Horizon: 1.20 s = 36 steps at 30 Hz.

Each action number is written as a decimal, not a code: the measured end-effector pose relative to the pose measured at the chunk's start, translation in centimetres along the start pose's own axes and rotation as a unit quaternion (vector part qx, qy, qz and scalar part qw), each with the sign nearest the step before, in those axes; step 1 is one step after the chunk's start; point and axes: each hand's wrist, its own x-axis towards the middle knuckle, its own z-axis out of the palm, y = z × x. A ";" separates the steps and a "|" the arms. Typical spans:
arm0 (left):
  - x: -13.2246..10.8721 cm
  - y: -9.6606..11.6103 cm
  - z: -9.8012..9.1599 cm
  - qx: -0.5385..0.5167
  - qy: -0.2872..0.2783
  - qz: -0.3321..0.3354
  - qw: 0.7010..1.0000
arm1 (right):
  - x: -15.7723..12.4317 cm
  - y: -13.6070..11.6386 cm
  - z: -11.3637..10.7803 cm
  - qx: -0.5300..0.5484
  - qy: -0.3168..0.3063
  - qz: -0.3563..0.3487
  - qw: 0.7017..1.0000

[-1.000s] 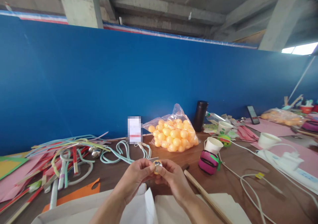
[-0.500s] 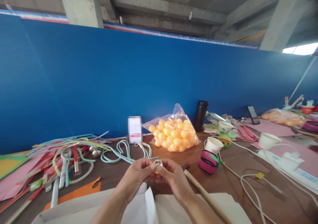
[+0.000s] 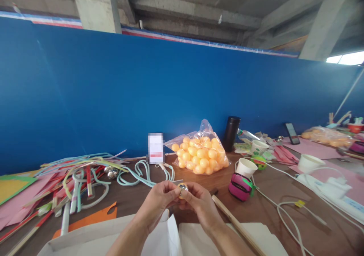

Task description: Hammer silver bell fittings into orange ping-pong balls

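Note:
Between the fingertips of both hands sits a small shiny silver ball [image 3: 183, 188] with an orange-yellow edge showing around it; its underside is hidden. My left hand [image 3: 162, 199] pinches it from the left with thumb and fingers. From the right, my right hand [image 3: 200, 201] presses its thumb against the front, fingers curled behind. Both hands are closed and hover above the table's front middle. Just beyond them stands a clear bag of orange balls [image 3: 199, 155]. Pale blue cord [image 3: 139, 174] lies in loops to the left, near a white card [image 3: 156, 149].
At left lie tangled tubes and strips [image 3: 75, 180], two silver balls [image 3: 112, 173] and orange sheet [image 3: 96, 220]. A wooden stick [image 3: 236, 224] and open white box [image 3: 113, 231] are in front. Rightward are a magenta pouch [image 3: 239, 186], paper cup [image 3: 247, 167], black bottle [image 3: 232, 134] and white cable [image 3: 280, 206].
The whole view has shifted slightly, so things appear a little further right. Both hands keep the same pinch on the silver ball.

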 end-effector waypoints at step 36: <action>0.9 -1.3 -0.3 0.065 0.022 0.043 0.997 | 0.0 0.4 0.4 0.036 -0.006 -0.025 0.999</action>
